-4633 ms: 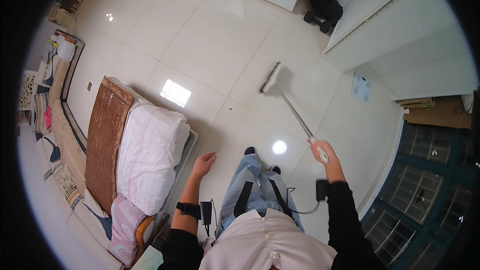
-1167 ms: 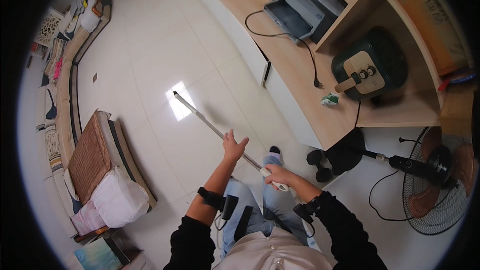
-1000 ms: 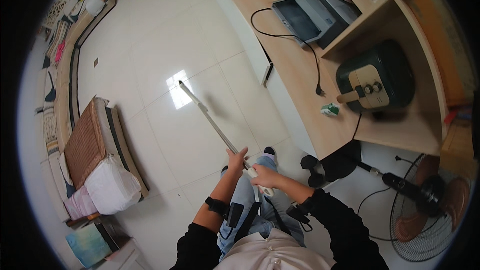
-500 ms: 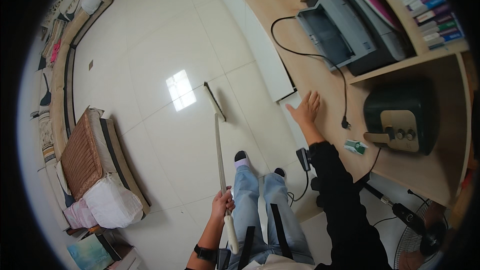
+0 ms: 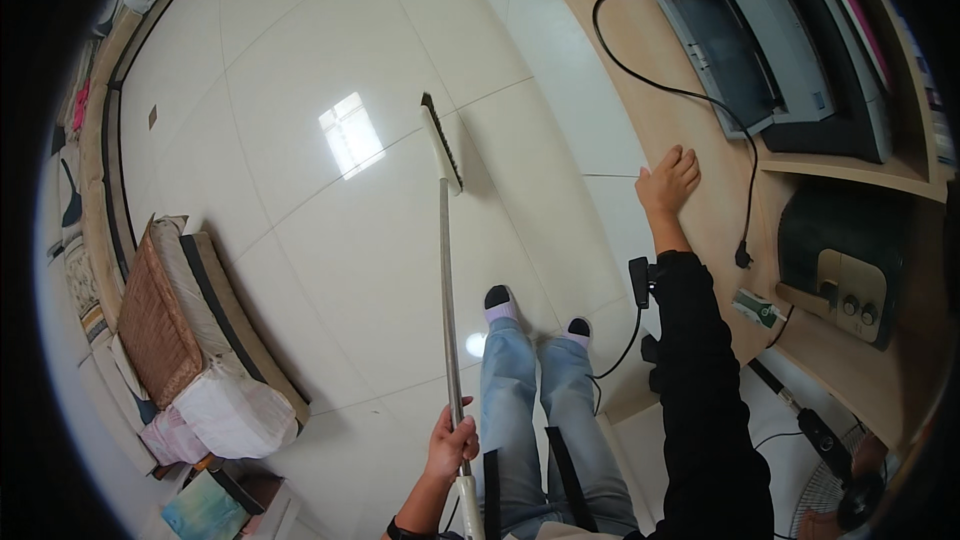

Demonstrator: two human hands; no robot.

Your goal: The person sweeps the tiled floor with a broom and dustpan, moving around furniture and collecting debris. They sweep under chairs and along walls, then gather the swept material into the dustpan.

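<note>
My left hand is wrapped around the long metal pole of a floor brush, just above its white grip. The white brush head with a dark bristled edge lies on the tiles ahead of my feet. At the near edge of the wooden desk, my right hand rests with its fingers slightly bent and the thumb apart, holding nothing. Below that hand is the desk's white front. A black cable with a plug lies on the desktop just right of it.
A grey printer and a dark green air fryer stand on the desk, with a small green-and-white box between. A fan is at lower right. On the left, a couch piece with a brown mat and a long sofa line the floor.
My right hand has gone from spread fingers to bent ones at the desk edge. The white drawer front that stuck out now sits flush. The view has shifted; my left hand still grips the pole.
</note>
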